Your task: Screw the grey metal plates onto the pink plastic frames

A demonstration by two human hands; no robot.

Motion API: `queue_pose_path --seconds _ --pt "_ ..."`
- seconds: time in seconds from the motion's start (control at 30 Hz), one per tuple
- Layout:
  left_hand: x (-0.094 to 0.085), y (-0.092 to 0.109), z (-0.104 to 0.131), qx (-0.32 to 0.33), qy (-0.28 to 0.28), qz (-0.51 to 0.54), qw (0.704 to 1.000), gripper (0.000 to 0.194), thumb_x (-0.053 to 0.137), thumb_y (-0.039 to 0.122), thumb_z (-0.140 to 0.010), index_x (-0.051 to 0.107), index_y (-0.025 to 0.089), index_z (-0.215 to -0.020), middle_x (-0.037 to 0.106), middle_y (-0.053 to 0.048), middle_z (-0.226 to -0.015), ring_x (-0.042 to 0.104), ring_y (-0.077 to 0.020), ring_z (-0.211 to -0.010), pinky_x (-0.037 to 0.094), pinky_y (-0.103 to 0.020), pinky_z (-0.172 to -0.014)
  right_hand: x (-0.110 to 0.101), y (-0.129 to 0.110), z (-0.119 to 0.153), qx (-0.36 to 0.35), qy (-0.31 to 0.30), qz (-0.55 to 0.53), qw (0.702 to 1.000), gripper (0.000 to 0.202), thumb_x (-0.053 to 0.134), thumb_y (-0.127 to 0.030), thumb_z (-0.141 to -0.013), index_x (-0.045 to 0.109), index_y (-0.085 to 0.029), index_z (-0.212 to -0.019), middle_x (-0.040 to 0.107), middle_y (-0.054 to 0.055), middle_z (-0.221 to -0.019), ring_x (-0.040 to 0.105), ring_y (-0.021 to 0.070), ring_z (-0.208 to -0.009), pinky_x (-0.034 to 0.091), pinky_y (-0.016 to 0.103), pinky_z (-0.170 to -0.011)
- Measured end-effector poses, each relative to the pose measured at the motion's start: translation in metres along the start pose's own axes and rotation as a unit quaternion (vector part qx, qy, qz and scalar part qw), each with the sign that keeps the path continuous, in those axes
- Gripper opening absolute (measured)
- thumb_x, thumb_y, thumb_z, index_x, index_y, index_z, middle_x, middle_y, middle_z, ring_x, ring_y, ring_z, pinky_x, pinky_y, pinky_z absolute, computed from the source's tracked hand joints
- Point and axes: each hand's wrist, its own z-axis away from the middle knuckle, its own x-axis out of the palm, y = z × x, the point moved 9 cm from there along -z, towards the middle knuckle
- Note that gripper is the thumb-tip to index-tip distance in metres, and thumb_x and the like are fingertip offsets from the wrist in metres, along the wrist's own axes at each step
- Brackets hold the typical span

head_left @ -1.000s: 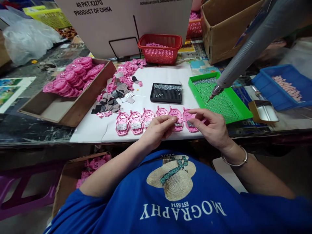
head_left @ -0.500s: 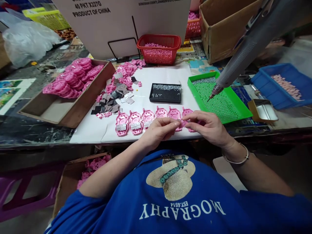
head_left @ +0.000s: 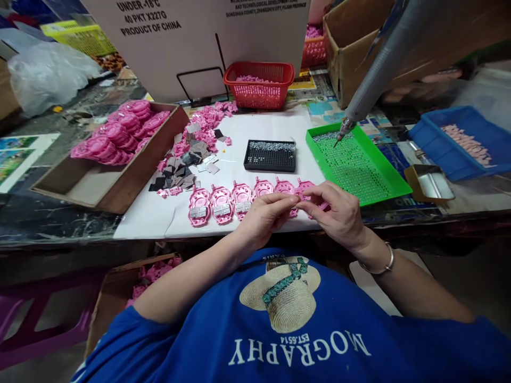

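Several pink plastic casings (head_left: 199, 199) lie in a row along the front of the white sheet (head_left: 154, 213). The casings at the left carry grey metal plates (head_left: 221, 210) across their lower parts. Over the right end of the row, my left hand (head_left: 267, 213) pinches thumb against fingers. My right hand (head_left: 337, 213) meets it there, its thumb and index finger also closed. Whatever sits between the fingertips is too small and too covered to name. Behind the row stands a black perforated tray (head_left: 270, 162) with small screws. A pile of grey plates (head_left: 175, 170) lies at the left.
An electric screwdriver (head_left: 359, 96) hangs over a green tray (head_left: 371, 170) of screws. At the left is a cardboard tray (head_left: 131, 170) of pink parts. A red basket (head_left: 259, 90) stands at the back, a blue bin (head_left: 451, 143) at the right, near a small metal box (head_left: 431, 183).
My right hand's fingertips have closed in against my left hand's. The hanging screwdriver has swung slightly left and up in view. The row of casings looks the same.
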Motion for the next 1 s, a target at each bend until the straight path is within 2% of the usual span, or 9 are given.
queue_pose_path --seconds 0.1,0.2,0.3,0.37,0.43,0.5,0.6,0.73,1.0 --pt "0.006 0.001 -0.005 0.017 -0.004 0.001 1.000 0.030 0.079 0.043 -0.075 0.069 0.014 -0.075 0.043 0.007 -0.051 0.032 -0.0028 -0.043 0.018 -0.018 -0.043 -0.006 -0.001 -0.002 -0.014 0.003 -0.009 1.000 0.008 0.065 -0.024 -0.091 0.068 -0.020 -0.097 0.073 0.004 -0.089 0.068 0.0158 -0.084 0.054 0.027 -0.072" --pt "0.008 -0.001 -0.010 0.032 -0.011 -0.037 0.999 0.030 0.074 0.044 -0.081 0.071 0.014 -0.081 0.044 0.007 -0.052 0.032 -0.0038 -0.044 0.019 -0.019 -0.043 -0.012 0.012 -0.004 0.029 -0.014 -0.038 0.999 0.007 0.064 -0.020 -0.091 0.070 -0.020 -0.096 0.074 0.004 -0.091 0.069 0.0144 -0.081 0.053 0.026 -0.065" --pt "0.011 0.011 -0.009 0.136 -0.014 -0.215 0.967 0.028 0.066 0.041 -0.089 0.075 0.015 -0.096 0.062 0.001 -0.064 0.048 -0.0076 -0.053 0.032 -0.020 -0.050 -0.018 0.030 -0.010 0.055 -0.042 -0.010 0.998 0.007 0.065 -0.020 -0.090 0.071 -0.019 -0.094 0.075 0.003 -0.091 0.067 0.0124 -0.072 0.050 0.024 -0.056" --pt "0.024 0.023 -0.001 0.255 -0.016 -0.409 0.876 0.028 0.061 0.039 -0.094 0.074 0.016 -0.105 0.070 -0.004 -0.078 0.059 -0.0117 -0.065 0.038 -0.023 -0.057 -0.020 0.039 -0.015 0.037 -0.065 0.042 0.996 0.009 0.064 -0.020 -0.091 0.072 -0.018 -0.094 0.076 0.004 -0.091 0.068 0.0134 -0.074 0.052 0.025 -0.062" --pt "0.044 0.025 0.007 0.338 -0.017 -0.587 0.735 0.031 0.055 0.038 -0.099 0.071 0.017 -0.114 0.072 -0.005 -0.081 0.063 -0.0145 -0.068 0.035 -0.025 -0.055 -0.014 0.046 -0.019 0.005 -0.106 0.093 0.990 0.014 0.061 -0.020 -0.093 0.073 -0.016 -0.097 0.076 0.006 -0.093 0.070 0.0160 -0.081 0.053 0.027 -0.070" --pt "0.059 0.020 0.007 0.357 -0.015 -0.706 0.612 0.034 0.049 0.040 -0.102 0.068 0.016 -0.116 0.070 -0.005 -0.078 0.065 -0.0162 -0.066 0.028 -0.026 -0.049 -0.002 0.052 -0.019 -0.022 -0.158 0.138 0.977 0.018 0.057 -0.021 -0.095 0.074 -0.015 -0.099 0.077 0.007 -0.096 0.071 0.0181 -0.086 0.053 0.029 -0.073" --pt "0.068 0.011 -0.002 0.310 -0.030 -0.791 0.526 0.033 0.043 0.037 -0.104 0.064 0.013 -0.112 0.068 -0.006 -0.079 0.068 -0.0177 -0.070 0.028 -0.028 -0.047 0.015 0.058 -0.017 -0.040 -0.227 0.197 0.953 0.024 0.052 -0.023 -0.097 0.074 -0.016 -0.101 0.077 0.007 -0.099 0.071 0.0177 -0.084 0.049 0.028 -0.066" --pt "0.068 -0.002 -0.014 0.238 -0.073 -0.823 0.510 0.019 0.047 0.016 -0.100 0.060 0.010 -0.113 0.068 -0.006 -0.083 0.069 -0.0199 -0.078 0.036 -0.029 -0.050 0.029 0.061 -0.017 -0.038 -0.288 0.249 0.924 0.027 0.048 -0.025 -0.099 0.074 -0.018 -0.103 0.077 0.006 -0.097 0.068 0.0162 -0.079 0.039 0.027 -0.058" --pt "0.065 -0.006 -0.015 0.196 -0.103 -0.827 0.516 0.026 0.045 0.013 -0.100 0.058 0.008 -0.121 0.069 -0.008 -0.090 0.071 -0.0224 -0.084 0.042 -0.030 -0.056 0.043 0.068 -0.018 -0.007 -0.373 0.317 0.872 0.029 0.045 -0.025 -0.100 0.072 -0.020 -0.109 0.076 0.007 -0.099 0.065 0.0181 -0.076 0.024 0.030 -0.053"
